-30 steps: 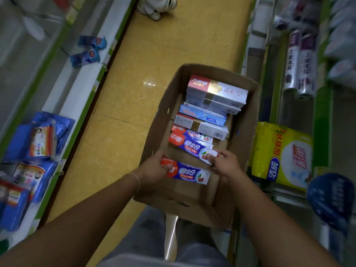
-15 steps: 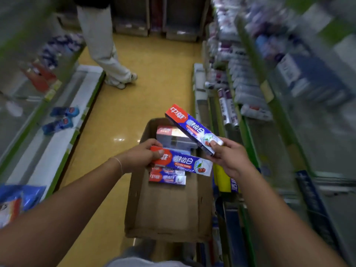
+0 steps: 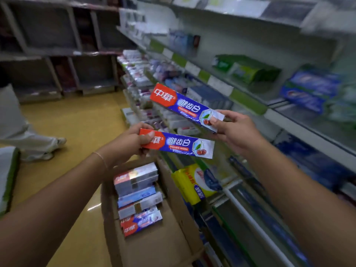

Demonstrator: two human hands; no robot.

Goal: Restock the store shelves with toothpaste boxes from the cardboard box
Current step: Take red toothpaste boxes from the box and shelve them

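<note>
The left hand [image 3: 131,141], arm stretched forward, has its grip pinched on the red end of the lower toothpaste box [image 3: 179,145] above the cardboard box [image 3: 173,218]. The right hand [image 3: 235,130] grips the upper toothpaste box [image 3: 185,106], tilted, near the shelves [image 3: 248,102].

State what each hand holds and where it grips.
Left hand grips the lower toothpaste box at its red end; right hand the upper toothpaste box at its white end.

中華 and 健齒白 on both held toothpaste boxes [image 3: 185,107] (red-and-blue)
</note>
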